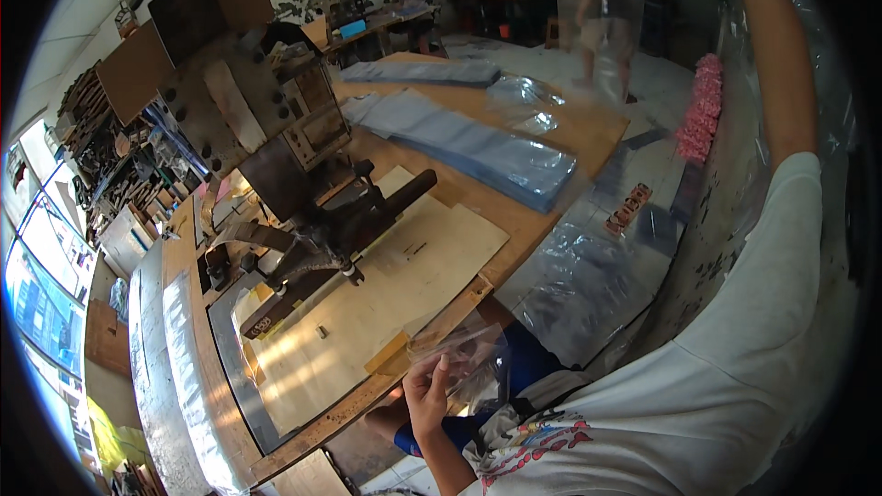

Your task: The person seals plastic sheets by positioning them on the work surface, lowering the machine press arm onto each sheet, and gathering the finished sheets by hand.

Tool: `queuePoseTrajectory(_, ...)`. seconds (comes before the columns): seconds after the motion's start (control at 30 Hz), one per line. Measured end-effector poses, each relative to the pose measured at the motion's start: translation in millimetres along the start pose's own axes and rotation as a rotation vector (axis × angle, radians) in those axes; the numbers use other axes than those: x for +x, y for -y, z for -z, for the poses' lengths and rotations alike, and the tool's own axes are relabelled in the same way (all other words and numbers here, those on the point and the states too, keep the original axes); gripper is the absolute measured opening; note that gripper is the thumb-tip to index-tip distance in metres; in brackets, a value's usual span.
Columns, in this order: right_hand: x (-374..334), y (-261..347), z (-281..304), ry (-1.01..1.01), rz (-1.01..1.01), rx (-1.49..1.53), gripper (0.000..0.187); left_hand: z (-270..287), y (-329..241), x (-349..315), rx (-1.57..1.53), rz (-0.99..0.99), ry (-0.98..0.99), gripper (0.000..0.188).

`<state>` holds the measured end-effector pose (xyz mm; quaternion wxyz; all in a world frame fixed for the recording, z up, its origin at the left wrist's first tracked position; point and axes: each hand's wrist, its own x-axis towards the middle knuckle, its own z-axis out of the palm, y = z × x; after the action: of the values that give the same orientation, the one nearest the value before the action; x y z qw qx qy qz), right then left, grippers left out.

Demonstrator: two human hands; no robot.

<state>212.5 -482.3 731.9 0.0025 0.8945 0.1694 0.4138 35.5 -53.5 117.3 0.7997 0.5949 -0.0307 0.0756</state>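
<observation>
A clear plastic bag (464,354) is pinched by the left hand (425,395) just off the desk (514,220) edge, near the press machine (294,174). The right arm is raised; its hand is out of view.

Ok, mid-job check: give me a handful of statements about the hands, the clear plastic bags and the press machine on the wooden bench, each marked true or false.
1. The left hand holds a clear crinkled plastic bag near the bench edge. True.
2. The right arm hangs down at the person's side. False: it is raised up toward the top of the picture, the hand out of view.
3. A stack of flat bluish clear plastic bags lies on the wooden workbench. True.
4. The dark metal press machine stands to the right of that stack. False: it stands to its left.
5. A pink bundle sits on the bench top. False: it is off to the right, away from the bench.
</observation>
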Motion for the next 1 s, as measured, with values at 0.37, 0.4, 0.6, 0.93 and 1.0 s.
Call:
queuePoseTrajectory(0.37,-26.2,58.4,-27.5,0.240,0.041,0.116,0.039,-14.1,3.8,15.7,0.056,-0.111,0.022,0.021)
queuePoseTrajectory(0.4,-32.1,62.9,-31.7,0.311,0.020,0.156,0.039,-18.8,-1.4,17.8,0.066,-0.092,0.038,0.031)
queuePoseTrajectory(0.6,-36.8,95.4,-76.5,0.512,0.107,0.303,0.035,-58.3,-26.3,32.3,0.177,-0.180,-0.165,0.045)
queuePoseTrajectory(0.93,-35.8,115.9,-78.8,0.282,0.218,0.481,0.043,-124.6,-38.2,123.1,0.632,-0.272,0.379,0.082)
queuePoseTrajectory(1.0,-33.9,103.8,-80.2,0.265,0.231,0.514,0.045,-134.5,-19.5,136.8,0.679,-0.219,0.407,0.092)
